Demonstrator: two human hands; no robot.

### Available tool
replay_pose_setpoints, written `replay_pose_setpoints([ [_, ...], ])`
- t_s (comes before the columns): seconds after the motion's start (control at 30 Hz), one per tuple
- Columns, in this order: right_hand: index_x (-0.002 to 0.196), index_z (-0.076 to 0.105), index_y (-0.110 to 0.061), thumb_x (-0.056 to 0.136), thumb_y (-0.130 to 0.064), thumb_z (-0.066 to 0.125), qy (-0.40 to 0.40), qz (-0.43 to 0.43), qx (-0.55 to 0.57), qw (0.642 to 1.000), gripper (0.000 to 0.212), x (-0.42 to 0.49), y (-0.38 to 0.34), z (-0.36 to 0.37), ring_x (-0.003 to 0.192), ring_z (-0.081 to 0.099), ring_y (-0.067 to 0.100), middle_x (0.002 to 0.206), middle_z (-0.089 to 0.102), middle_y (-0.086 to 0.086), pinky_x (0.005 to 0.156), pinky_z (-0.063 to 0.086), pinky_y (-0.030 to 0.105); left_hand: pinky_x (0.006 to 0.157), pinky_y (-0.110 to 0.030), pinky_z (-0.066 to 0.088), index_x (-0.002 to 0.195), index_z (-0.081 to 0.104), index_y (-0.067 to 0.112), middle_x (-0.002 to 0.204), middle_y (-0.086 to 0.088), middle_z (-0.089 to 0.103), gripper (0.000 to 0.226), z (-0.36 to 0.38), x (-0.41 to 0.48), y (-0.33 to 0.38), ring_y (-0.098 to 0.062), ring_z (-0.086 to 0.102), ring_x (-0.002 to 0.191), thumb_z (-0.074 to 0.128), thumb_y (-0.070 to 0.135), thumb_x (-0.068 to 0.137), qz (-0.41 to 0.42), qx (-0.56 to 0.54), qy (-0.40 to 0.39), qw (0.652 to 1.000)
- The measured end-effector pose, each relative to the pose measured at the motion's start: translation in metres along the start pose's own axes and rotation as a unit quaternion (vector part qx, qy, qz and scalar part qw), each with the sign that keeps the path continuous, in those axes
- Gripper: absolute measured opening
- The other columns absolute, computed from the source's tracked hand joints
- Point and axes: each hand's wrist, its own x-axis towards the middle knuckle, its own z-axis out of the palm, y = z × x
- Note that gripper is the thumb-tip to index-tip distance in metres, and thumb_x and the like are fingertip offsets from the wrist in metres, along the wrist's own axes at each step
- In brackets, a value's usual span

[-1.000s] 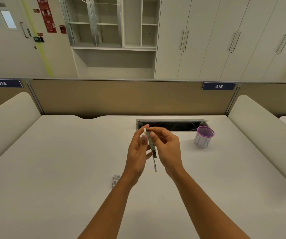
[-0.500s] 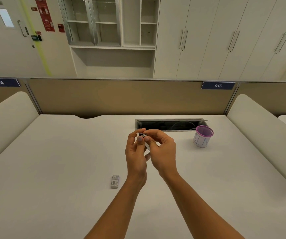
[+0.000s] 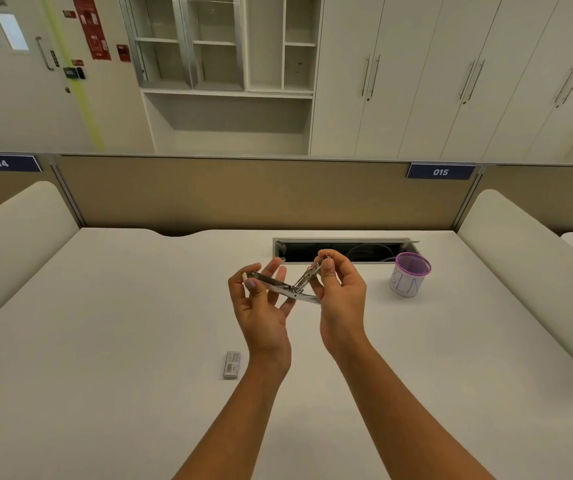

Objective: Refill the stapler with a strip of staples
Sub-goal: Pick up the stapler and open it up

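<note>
A small metal stapler (image 3: pixel 292 287) is held above the middle of the white desk, swung wide apart at its hinge. My left hand (image 3: pixel 261 299) grips the lower arm at its left end between thumb and fingers. My right hand (image 3: pixel 338 289) pinches the tip of the raised upper arm, which slants up to the right. A small grey box of staples (image 3: pixel 232 364) lies flat on the desk, near my left wrist. No loose staple strip shows.
A white cup with a purple rim (image 3: pixel 408 274) stands to the right of my hands. Behind them is an open cable slot (image 3: pixel 344 249) in the desk (image 3: pixel 105 323). Padded dividers flank both sides, and a tan partition closes the back.
The stapler was held closed and upright between both hands; now it is turned sideways and its two arms are spread apart, the right hand lifting the upper one.
</note>
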Motion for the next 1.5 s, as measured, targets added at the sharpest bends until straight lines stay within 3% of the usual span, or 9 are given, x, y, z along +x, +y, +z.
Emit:
replay_pose_setpoints([
  [0.2,0.102,0.067,-0.020,0.098,-0.014,0.051,-0.004,0.044,-0.011,0.999,0.017,0.007,0.001,-0.008,0.092,0.068,0.018,0.097,0.069,0.002,0.072,0.060,0.022,0.090,-0.051,0.050,0.106,0.052,0.032,0.124,0.000,0.066,0.027,-0.011,0.005,0.002,-0.027,0.061,0.117,0.025,0.030,0.103,0.028,-0.072,0.010,0.997],
  [0.33,0.097,0.068,-0.020,0.097,-0.013,0.054,0.004,0.061,-0.009,0.998,0.016,0.007,0.002,-0.011,0.089,0.071,0.018,0.097,0.070,0.005,0.067,0.059,0.019,0.088,-0.052,0.051,0.116,0.051,0.025,0.126,-0.006,0.065,0.031,-0.020,0.008,0.000,-0.030,0.063,0.114,0.028,0.040,0.100,-0.019,-0.106,0.014,0.994],
  [0.57,0.095,0.067,-0.016,0.098,-0.007,0.050,-0.022,0.055,-0.047,0.997,0.019,0.016,0.000,-0.030,0.081,0.068,0.014,0.095,0.066,0.010,0.067,0.059,0.018,0.072,-0.038,0.060,0.098,0.066,0.019,0.092,-0.005,0.077,0.025,-0.047,0.024,0.000,-0.025,0.072,0.090,0.042,0.014,0.097,-0.105,0.080,0.038,0.991],
  [0.63,0.094,0.066,-0.016,0.099,-0.006,0.049,-0.039,0.042,-0.077,0.995,0.021,0.019,0.000,-0.035,0.079,0.066,0.013,0.093,0.065,0.009,0.066,0.059,0.018,0.070,-0.032,0.055,0.093,0.069,0.021,0.086,-0.001,0.077,0.023,-0.056,0.031,0.001,-0.019,0.071,0.088,0.047,0.012,0.094,-0.120,0.233,-0.005,0.965],
  [0.77,0.092,0.067,-0.017,0.099,-0.003,0.048,-0.069,0.024,-0.116,0.991,0.025,0.019,0.004,-0.038,0.082,0.064,0.016,0.088,0.063,0.006,0.065,0.057,0.017,0.062,-0.028,0.041,0.081,0.072,0.029,0.073,0.003,0.068,0.022,-0.061,0.037,-0.003,-0.015,0.057,0.063,0.053,0.035,0.091,-0.107,0.498,-0.157,0.846],
  [0.93,0.095,0.066,-0.020,0.100,-0.008,0.047,-0.106,0.034,-0.148,0.983,0.024,0.010,0.014,-0.034,0.089,0.069,0.017,0.096,0.068,0.007,0.064,0.056,0.014,0.074,-0.030,0.050,0.098,0.065,0.028,0.082,0.004,0.075,0.047,-0.041,0.029,-0.002,-0.014,0.071,0.073,0.028,0.056,0.096,-0.193,0.475,-0.292,0.807],
  [1.03,0.095,0.067,-0.024,0.100,-0.011,0.047,-0.108,0.045,-0.141,0.983,0.025,0.005,0.018,-0.032,0.089,0.070,0.015,0.098,0.070,0.004,0.064,0.055,0.013,0.059,-0.026,0.054,0.096,0.060,0.021,0.069,0.002,0.069,0.048,-0.033,0.024,-0.001,-0.012,0.064,0.054,0.025,0.055,0.096,-0.236,0.439,-0.306,0.811],
  [1.17,0.099,0.069,-0.026,0.096,-0.013,0.056,-0.077,0.021,-0.139,0.987,0.018,0.004,0.018,-0.034,0.089,0.070,0.011,0.096,0.072,-0.006,0.066,0.055,0.012,0.046,-0.023,0.047,0.090,0.054,0.014,0.055,0.005,0.054,0.045,-0.034,0.017,-0.004,-0.008,0.047,0.041,0.030,0.051,0.098,-0.260,0.349,-0.280,0.856],
  [1.5,0.088,0.070,-0.030,0.089,-0.024,0.067,-0.035,-0.069,-0.181,0.980,0.008,-0.006,0.022,-0.030,0.076,0.071,0.007,0.083,0.073,-0.010,0.060,0.057,0.017,0.041,-0.022,0.044,0.082,0.048,0.015,0.049,0.007,0.047,0.039,-0.030,0.008,-0.012,-0.006,0.040,0.036,0.028,0.043,0.099,-0.181,0.311,-0.215,0.908],
])
